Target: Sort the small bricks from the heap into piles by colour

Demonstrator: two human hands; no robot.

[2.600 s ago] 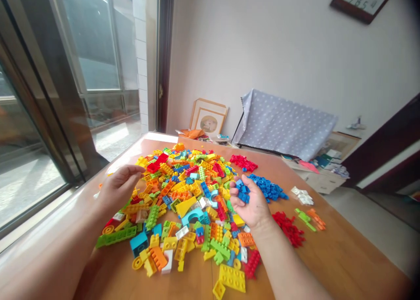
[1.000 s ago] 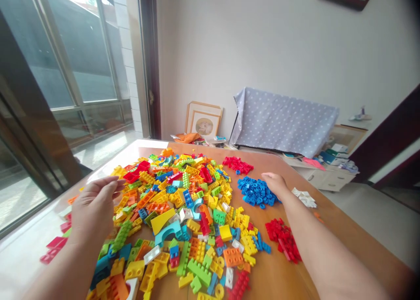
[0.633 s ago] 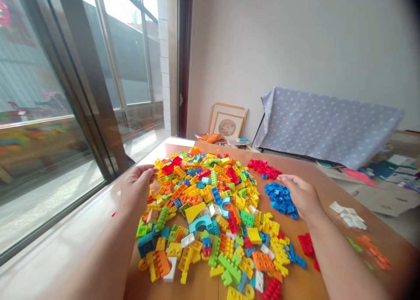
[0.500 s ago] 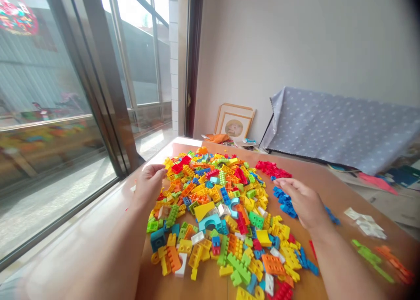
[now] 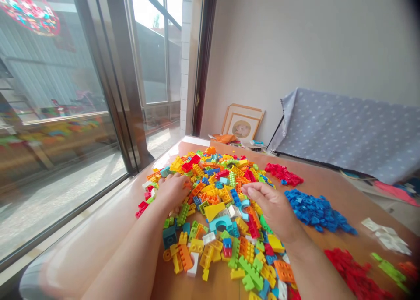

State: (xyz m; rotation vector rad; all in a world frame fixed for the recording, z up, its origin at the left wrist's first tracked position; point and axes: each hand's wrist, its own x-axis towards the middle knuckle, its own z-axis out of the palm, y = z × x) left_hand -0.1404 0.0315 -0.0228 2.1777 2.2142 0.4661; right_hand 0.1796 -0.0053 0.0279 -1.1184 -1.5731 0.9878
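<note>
On wooden table (image 5: 187, 287) beside window (image 5: 151, 63), mixed brick pile (image 5: 215, 211), left hand (image 5: 173, 189) at its left side, fingers curled, can't tell grip, right hand (image 5: 274, 208) over right side, fingertips together, blue heap (image 5: 318, 210) rightward.

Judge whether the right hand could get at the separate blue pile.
Probably yes: the right hand hovers just left of the blue pile, with only bare tabletop visible between them.
</note>
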